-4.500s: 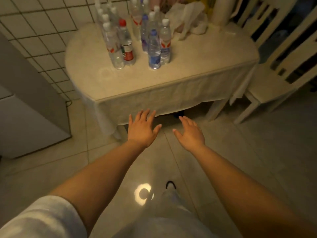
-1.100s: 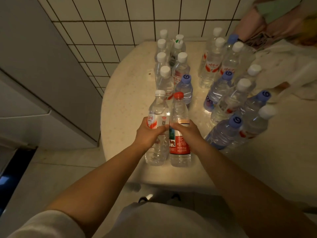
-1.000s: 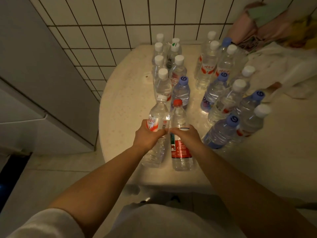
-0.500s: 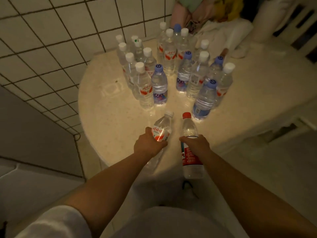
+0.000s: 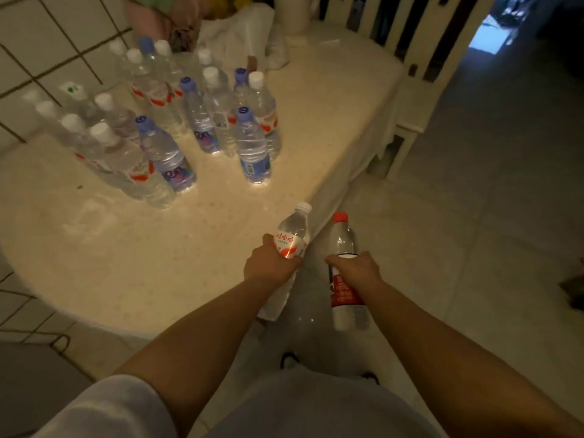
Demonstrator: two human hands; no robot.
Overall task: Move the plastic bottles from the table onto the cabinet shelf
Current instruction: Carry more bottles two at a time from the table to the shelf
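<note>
A white-capped bottle (image 5: 292, 235) is gripped by the left hand (image 5: 268, 267); a red-capped bottle (image 5: 344, 273) by the right hand (image 5: 355, 268).

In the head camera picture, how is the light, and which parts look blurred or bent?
Head view: dim, warm light; the cream round table shows soft glare patches. The clear plastic bottles at the tiled wall are smeared by blur. The red-capped clear bottle in the right hand is sharper. Wide-angle bending curves the tile lines.

Bottles (image 5: 202, 121) clustered on table (image 5: 126, 248) (far side), chair (image 5: 407, 58) right.
</note>
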